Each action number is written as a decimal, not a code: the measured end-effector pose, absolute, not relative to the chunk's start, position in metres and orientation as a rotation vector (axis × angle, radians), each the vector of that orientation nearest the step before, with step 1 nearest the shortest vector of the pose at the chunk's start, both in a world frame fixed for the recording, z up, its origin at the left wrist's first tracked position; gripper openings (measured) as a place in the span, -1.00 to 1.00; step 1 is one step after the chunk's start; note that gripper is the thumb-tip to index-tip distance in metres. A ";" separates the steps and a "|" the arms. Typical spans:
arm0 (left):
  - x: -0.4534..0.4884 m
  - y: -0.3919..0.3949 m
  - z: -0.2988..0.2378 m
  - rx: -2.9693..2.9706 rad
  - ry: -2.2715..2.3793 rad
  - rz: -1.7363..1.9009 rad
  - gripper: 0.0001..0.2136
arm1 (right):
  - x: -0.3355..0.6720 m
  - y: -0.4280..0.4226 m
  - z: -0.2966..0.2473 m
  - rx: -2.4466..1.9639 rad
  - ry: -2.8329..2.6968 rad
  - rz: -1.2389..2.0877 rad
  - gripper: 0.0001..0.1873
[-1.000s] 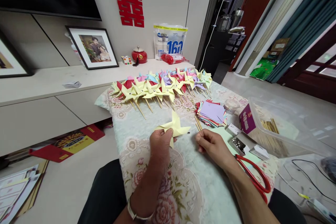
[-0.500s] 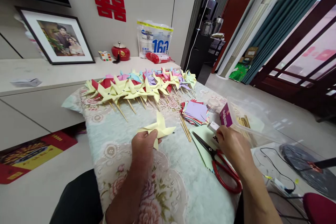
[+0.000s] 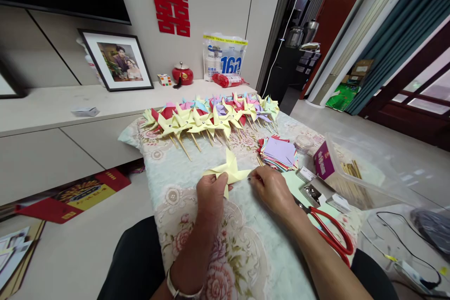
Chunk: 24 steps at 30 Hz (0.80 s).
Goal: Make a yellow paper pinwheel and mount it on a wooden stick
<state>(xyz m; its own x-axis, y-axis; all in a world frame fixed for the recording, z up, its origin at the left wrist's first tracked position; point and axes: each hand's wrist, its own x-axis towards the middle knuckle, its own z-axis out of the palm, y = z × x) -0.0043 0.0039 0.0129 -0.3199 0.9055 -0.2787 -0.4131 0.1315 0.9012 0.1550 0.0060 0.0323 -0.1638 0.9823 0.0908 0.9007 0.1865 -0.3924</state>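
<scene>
A pale yellow paper pinwheel (image 3: 230,168) with no stick visible is pinched between thumb and fingers of my left hand (image 3: 212,194), just above the tablecloth. My right hand (image 3: 274,190) is closed, fingertips together, by the pinwheel's right tip. What it may hold is hidden or too small to name. A tiny dark speck (image 3: 249,178) shows beside those fingertips. Under and behind my right forearm lie red-handled scissors (image 3: 332,234), their blades mostly covered. An open small box of metal pins (image 3: 312,194) lies beyond my right wrist.
Finished pinwheels on sticks (image 3: 204,122) crowd the table's far side. A stack of coloured paper squares (image 3: 279,152) lies near a round clear container (image 3: 303,143). At right stands a clear plastic tub (image 3: 372,168) with wooden sticks. Small white boxes (image 3: 338,203) lie by the pins.
My right hand has moved left from the small boxes to beside the pinwheel, uncovering the pin box. My left hand keeps its hold on the pinwheel. The view has swung left.
</scene>
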 end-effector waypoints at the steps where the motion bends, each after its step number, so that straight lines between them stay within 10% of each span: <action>1: -0.004 0.004 0.013 0.551 1.261 1.473 -0.80 | 0.152 0.008 0.028 -1.804 -2.136 0.350 -0.85; 11: -0.004 0.005 0.011 0.558 1.274 1.461 -0.80 | 0.145 0.005 0.016 -1.756 -2.035 0.367 -0.84; 17: -0.002 0.002 0.013 0.569 1.265 1.460 -0.82 | 0.162 -0.003 0.020 -1.341 -1.256 1.217 -0.78; 24: 0.003 -0.001 0.015 0.645 1.242 1.414 -0.80 | 0.167 -0.015 0.041 -1.083 -1.074 1.429 -0.69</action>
<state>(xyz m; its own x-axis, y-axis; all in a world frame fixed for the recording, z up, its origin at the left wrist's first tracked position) 0.0027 -0.0009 0.0152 -0.2585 0.9341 -0.2462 -0.3648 0.1416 0.9203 0.1665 -0.0150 0.0406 -0.0945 0.9920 -0.0835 -0.1953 -0.1007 -0.9755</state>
